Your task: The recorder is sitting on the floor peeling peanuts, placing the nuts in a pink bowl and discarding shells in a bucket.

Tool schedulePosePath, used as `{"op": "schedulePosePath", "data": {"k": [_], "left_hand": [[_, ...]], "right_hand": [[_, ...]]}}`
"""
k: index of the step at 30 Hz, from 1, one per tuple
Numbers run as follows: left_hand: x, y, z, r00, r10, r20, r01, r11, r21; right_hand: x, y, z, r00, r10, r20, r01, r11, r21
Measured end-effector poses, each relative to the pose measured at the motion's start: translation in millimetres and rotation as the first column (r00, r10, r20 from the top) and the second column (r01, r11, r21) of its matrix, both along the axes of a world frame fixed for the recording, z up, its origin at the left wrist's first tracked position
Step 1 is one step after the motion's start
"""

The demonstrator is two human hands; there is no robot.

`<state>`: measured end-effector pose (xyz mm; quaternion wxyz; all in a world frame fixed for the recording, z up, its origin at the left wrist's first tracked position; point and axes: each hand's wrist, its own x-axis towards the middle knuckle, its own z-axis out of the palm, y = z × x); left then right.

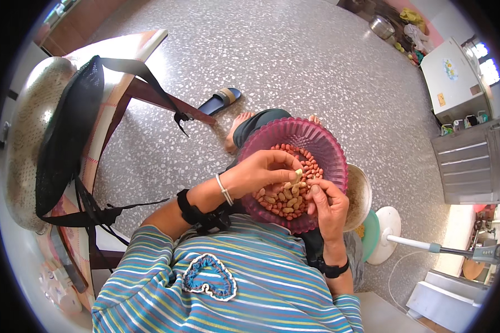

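A purple ribbed plastic bowl with a scalloped rim rests on my lap. Red-skinned peanut kernels are spread inside it, and unshelled peanuts lie in a heap toward my side. Above the heap, the thumb and fingers of my left hand pinch a pale peanut shell. My right hand is at the bowl's right side, fingers curled and thumb close to the forefinger. Its fingertips are beside a peanut pod; whether they grip anything is unclear.
A metal bowl and a green basin stand right of the purple bowl, near a white round stand base. On the table at left are a metal colander and a black mesh bag with hanging straps. A slipper lies ahead on the speckled floor.
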<state>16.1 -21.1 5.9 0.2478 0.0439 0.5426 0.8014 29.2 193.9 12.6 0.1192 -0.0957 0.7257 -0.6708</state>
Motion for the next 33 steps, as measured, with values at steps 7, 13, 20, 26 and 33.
{"op": "schedulePosePath", "data": {"k": [7,13,20,26,33], "left_hand": [[4.5,2.0,5.0,0.988,0.036,0.151,-0.057,0.989,0.133],[8.6,7.6,7.5,0.987,0.033,0.158,-0.039,0.999,0.033],[7.3,9.7,-7.1,0.958,-0.077,0.276,0.017,0.977,0.214],[6.7,11.2,-12.5,0.948,-0.11,0.299,0.048,0.977,0.207],[10.3,13.9,0.4,0.979,0.01,0.202,-0.008,1.0,-0.006]], "right_hand": [[-12.4,-21.0,12.1,0.99,0.046,0.132,-0.014,0.973,-0.23],[-11.8,-15.6,-3.6,0.994,0.048,0.101,-0.025,0.976,-0.215],[-13.2,-13.4,-8.4,0.997,0.014,0.077,0.0,0.984,-0.18],[-13.3,-13.1,-5.5,0.995,0.021,0.102,-0.006,0.989,-0.149],[-9.7,-15.9,-4.6,0.999,0.022,0.036,-0.016,0.984,-0.179]]}}
